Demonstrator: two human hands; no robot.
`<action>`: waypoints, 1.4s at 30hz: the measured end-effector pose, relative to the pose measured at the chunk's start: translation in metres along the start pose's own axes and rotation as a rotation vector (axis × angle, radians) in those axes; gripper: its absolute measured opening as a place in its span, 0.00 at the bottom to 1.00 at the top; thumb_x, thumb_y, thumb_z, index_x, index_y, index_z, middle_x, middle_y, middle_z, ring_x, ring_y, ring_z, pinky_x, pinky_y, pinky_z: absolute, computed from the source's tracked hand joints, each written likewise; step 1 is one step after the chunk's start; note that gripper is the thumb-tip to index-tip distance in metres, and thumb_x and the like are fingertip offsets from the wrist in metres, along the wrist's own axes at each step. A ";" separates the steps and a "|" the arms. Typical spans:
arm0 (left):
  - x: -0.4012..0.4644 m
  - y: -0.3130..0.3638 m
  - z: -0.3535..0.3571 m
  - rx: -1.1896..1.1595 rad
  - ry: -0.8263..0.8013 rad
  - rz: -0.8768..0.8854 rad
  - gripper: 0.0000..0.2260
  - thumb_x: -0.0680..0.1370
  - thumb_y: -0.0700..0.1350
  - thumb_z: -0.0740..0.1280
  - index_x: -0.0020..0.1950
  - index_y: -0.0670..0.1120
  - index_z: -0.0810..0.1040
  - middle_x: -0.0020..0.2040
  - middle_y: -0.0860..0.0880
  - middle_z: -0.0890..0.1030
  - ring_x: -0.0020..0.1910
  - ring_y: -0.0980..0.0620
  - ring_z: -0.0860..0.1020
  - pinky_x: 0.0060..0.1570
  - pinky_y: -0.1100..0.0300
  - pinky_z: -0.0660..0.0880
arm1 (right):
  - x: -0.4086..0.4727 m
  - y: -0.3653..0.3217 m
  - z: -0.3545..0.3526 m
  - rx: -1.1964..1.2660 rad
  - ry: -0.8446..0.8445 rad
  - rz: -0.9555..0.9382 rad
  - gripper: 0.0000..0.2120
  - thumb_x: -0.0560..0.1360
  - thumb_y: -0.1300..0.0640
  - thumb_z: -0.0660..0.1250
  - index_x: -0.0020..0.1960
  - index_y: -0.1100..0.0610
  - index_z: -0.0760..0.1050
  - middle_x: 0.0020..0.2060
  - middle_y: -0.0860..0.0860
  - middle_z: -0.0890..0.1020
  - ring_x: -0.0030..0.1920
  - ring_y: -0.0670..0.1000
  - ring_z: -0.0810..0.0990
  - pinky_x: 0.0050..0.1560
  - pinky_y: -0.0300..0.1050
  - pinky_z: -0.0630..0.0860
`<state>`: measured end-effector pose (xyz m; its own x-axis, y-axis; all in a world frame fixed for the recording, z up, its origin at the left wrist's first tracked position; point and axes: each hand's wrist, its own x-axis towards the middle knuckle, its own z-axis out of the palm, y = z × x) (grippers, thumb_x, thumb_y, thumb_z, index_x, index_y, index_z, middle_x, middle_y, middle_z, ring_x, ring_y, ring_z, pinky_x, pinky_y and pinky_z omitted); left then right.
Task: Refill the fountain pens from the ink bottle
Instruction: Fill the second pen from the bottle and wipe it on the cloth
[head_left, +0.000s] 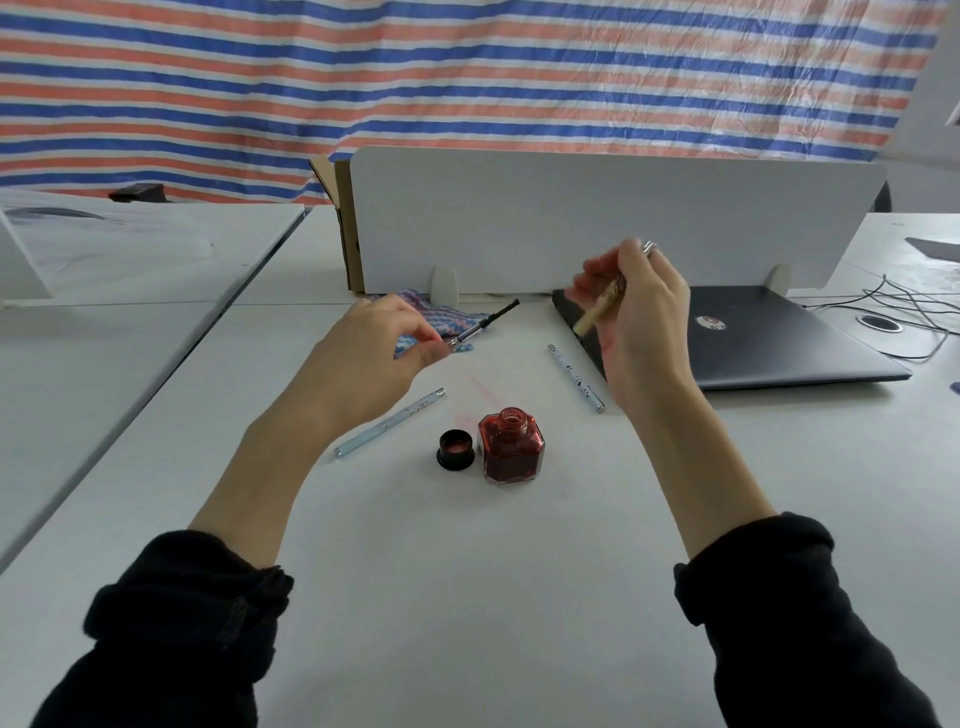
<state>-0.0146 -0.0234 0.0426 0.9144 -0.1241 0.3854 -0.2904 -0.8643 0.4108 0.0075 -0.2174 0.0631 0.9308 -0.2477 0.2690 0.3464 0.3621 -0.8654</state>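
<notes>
Both hands are up over the white desk (467, 597) here. The left hand (374, 348) is pinching the inner part of a pen (483, 325) between thumb and fingertips, the thin clear-and-black piece sticking out up and to the right, over the edge of a striped cloth (447, 317). The right hand (639, 306) has its fingers curled round a tan pen barrel (597, 312), held tilted with the open end pointing down-left. It's a bit blurred, so I can't make out finer detail. The two pieces are apart, with a clear gap between them.

The ink bottle (511, 447) sits open on the desk, below and between the two hands, nearer to me than either. It has red ink in it. Its black cap (455, 450) lies just beside it on the left, inside facing up.

Two more pale blue pens lie flat on the desk: one pen (389, 422) under the left wrist, the other pen (575, 378) just left of the right wrist, next to a closed dark laptop (779, 338). There are faint red smears on the desk above the bottle.
</notes>
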 end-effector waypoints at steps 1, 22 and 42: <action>0.000 0.001 0.002 -0.017 0.014 -0.005 0.12 0.75 0.51 0.63 0.51 0.45 0.80 0.56 0.48 0.77 0.58 0.48 0.72 0.57 0.51 0.69 | 0.001 0.002 -0.001 -0.010 -0.037 0.034 0.12 0.79 0.62 0.54 0.39 0.60 0.71 0.30 0.52 0.74 0.29 0.49 0.72 0.33 0.42 0.72; 0.006 0.043 0.044 -0.346 0.056 0.034 0.06 0.73 0.44 0.69 0.47 0.44 0.82 0.38 0.55 0.78 0.34 0.68 0.74 0.36 0.79 0.65 | -0.008 0.018 -0.013 -0.670 -0.336 -0.152 0.10 0.75 0.58 0.66 0.44 0.64 0.80 0.26 0.46 0.76 0.24 0.39 0.70 0.33 0.38 0.67; 0.001 0.035 0.058 -0.292 -0.108 -0.032 0.09 0.74 0.45 0.67 0.52 0.44 0.81 0.44 0.53 0.77 0.30 0.75 0.69 0.33 0.81 0.64 | -0.009 0.036 -0.030 -0.882 -0.411 -0.190 0.11 0.72 0.56 0.68 0.41 0.65 0.79 0.27 0.46 0.77 0.25 0.39 0.71 0.29 0.32 0.67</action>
<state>-0.0073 -0.0823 0.0102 0.9444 -0.1638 0.2853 -0.3158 -0.6940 0.6470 0.0082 -0.2289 0.0166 0.8948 0.1587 0.4173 0.4382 -0.4911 -0.7528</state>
